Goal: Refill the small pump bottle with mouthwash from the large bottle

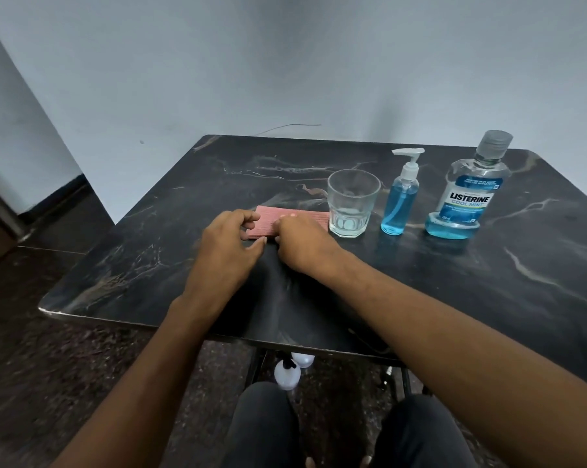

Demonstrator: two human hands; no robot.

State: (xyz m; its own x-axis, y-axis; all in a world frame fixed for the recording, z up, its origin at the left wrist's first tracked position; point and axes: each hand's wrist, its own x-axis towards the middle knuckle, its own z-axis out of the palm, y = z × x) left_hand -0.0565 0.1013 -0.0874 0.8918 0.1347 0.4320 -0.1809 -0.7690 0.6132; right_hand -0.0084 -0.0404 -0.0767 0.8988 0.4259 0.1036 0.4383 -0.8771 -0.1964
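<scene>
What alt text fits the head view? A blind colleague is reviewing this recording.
Both hands, left hand and right hand, rest on a folded pink cloth on a dark marbled table. To its right stand an empty glass, a small pump bottle of blue liquid and a capped large mouthwash bottle, all untouched.

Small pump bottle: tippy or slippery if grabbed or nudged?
The small pump bottle looks tall and narrow on a small base, so probably tippy if pushed high. It appears mostly full of blue liquid, which likely steadies it somewhat. Its smooth clear wall may be slippery.
</scene>
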